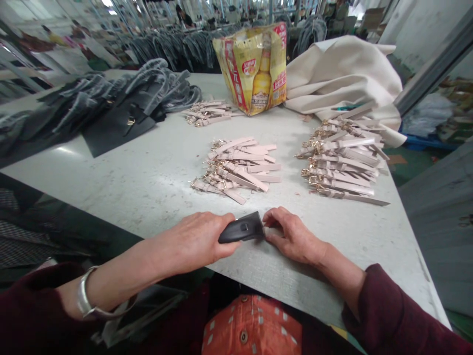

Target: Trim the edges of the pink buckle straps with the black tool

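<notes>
My left hand (210, 235) is closed around a dark, smooth hand-held tool (244, 228) with a small rectangular detail on its side; its exact kind I cannot make out. The tool's wide end faces right, against my right hand (290, 234). There my thumb and fingers pinch a short beige strap (272, 231), mostly hidden by the fingers and the tool. Just beyond both hands lies a loose pile of pale beige straps with gold buckles (240, 167). A larger pile of similar buckled straps (343, 162) lies to the right.
Another small strap bundle (210, 112) sits farther back, beside a yellow beer-print bag (254, 71). Cream sheet material (343, 74) is heaped at back right. Black pieces with plastic-wrapped handles (125, 103) cover the left of the white table (148, 187). People work in the background.
</notes>
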`<move>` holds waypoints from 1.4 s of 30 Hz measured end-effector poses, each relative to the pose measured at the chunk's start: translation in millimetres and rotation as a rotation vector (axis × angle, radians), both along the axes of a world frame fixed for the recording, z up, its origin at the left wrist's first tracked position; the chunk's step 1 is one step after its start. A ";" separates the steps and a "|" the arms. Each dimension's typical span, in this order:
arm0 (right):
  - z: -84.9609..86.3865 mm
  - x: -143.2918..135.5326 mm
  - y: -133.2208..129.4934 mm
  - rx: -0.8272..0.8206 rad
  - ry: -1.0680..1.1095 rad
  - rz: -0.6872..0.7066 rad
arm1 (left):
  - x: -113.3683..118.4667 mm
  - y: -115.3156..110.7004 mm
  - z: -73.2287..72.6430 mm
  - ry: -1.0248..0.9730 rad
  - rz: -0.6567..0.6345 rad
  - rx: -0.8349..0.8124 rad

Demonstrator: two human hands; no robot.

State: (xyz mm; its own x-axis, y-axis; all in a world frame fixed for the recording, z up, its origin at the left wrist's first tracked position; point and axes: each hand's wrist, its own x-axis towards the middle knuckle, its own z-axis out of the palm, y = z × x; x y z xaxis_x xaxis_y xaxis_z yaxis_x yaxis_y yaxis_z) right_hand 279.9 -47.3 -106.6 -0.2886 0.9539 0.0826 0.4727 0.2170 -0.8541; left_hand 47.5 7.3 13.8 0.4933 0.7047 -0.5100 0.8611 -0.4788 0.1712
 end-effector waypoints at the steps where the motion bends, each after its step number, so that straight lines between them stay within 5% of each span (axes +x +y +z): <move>1: -0.1 0.0 -0.3 0.004 -0.011 -0.001 | -5.2 3.0 -0.6 -0.024 0.037 0.009; 11: -1.5 0.7 -0.6 0.130 -0.074 0.081 | -63.4 5.2 5.5 -0.118 0.159 -0.117; 20: 1.0 2.0 -0.5 0.128 -0.095 0.150 | -37.8 10.5 -2.7 -0.236 0.142 -0.156; 26: -0.1 4.1 -3.0 0.143 -0.094 0.131 | -55.7 13.0 -12.1 -0.271 0.214 -0.079; 31: -0.4 4.2 -3.9 0.173 -0.105 0.102 | -68.6 4.7 -6.5 -0.241 0.219 -0.127; 36: 0.4 4.3 -4.8 0.178 -0.095 0.082 | -62.5 -5.3 2.3 -0.248 0.186 -0.107; 42: 1.2 6.3 -4.8 0.161 -0.078 0.079 | -51.6 -0.6 -3.1 -0.229 0.169 -0.137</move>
State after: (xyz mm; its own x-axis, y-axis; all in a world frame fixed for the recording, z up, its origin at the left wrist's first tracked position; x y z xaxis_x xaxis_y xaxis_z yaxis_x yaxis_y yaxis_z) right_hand 286.2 -52.2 -105.4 -0.3732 0.9043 0.2073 0.5121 0.3871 -0.7668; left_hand -4.2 6.6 10.7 0.4884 0.7188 -0.4948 0.8579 -0.2918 0.4229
